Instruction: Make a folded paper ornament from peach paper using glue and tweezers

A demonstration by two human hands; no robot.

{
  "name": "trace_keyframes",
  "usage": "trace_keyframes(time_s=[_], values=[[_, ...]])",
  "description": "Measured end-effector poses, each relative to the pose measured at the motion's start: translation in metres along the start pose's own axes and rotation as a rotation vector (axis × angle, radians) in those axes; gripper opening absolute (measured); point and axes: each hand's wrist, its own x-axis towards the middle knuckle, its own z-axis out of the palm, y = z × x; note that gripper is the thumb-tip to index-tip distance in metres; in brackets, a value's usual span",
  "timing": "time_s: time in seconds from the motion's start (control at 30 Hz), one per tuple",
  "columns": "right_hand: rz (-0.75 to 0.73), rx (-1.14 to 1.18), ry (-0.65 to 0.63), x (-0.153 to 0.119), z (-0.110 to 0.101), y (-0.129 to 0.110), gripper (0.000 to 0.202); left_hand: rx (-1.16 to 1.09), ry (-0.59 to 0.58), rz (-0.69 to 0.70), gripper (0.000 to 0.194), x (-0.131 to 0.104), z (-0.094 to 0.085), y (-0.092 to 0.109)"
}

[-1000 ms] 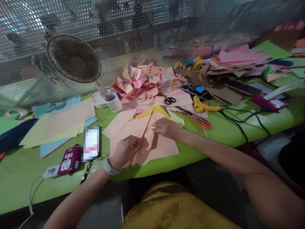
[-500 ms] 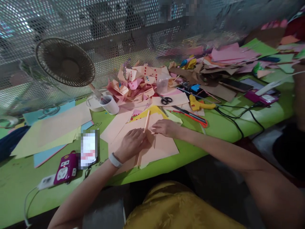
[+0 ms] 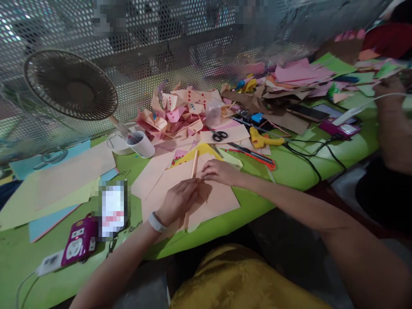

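Note:
Both hands meet over a peach paper sheet near the front edge of the green table. My left hand, with a pale band at its wrist, has its fingers closed together on a small peach paper piece. From the right, my right hand pinches the same piece, its fingertips almost touching the left ones. The fingers hide most of that piece. Just beyond them a narrow peach paper strip points away. Yellow paper with a red-dotted part lies behind the sheet.
Black scissors, a utility knife and a yellow glue gun lie beyond my hands. Crumpled paper scraps pile against the mesh. Left are a fan, white mug, phone and purple power strip. Another person's arm reaches in from the right.
My left fingers have drawn closer to my right fingertips and now cover more of the small paper piece. The camera view has shifted slightly to the right.

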Motion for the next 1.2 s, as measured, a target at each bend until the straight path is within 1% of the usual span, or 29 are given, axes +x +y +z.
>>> trace_keyframes(time_s=[0.07,0.17,0.27,0.5,0.67,0.83,1.0,1.2], values=[[0.071,0.027,0.054,0.0,0.003,-0.005,0.017,-0.002,0.014,-0.027,0.027,-0.001,0.0,0.0],[0.163,0.069,0.131,-0.001,0.009,-0.013,0.017,0.017,0.011,-0.019,0.021,-0.001,-0.001,0.0],[0.214,0.102,0.177,-0.002,0.013,-0.019,0.016,0.023,-0.005,-0.028,0.021,0.0,-0.001,0.0],[0.201,0.045,0.21,-0.001,0.016,-0.022,0.02,0.085,-0.002,-0.05,0.02,-0.002,0.001,-0.001],[0.183,0.023,0.257,-0.003,0.02,-0.023,0.021,0.113,-0.022,-0.059,0.022,-0.003,0.001,-0.001],[0.242,-0.021,0.287,-0.003,0.024,-0.024,0.022,0.098,-0.056,-0.082,0.023,-0.003,0.001,-0.001],[0.289,-0.056,0.279,-0.002,0.024,-0.026,0.021,0.093,-0.045,-0.075,0.022,-0.001,0.002,-0.003],[0.326,-0.036,0.272,-0.003,0.023,-0.027,0.017,0.099,-0.079,-0.073,0.033,0.0,0.001,-0.002]])
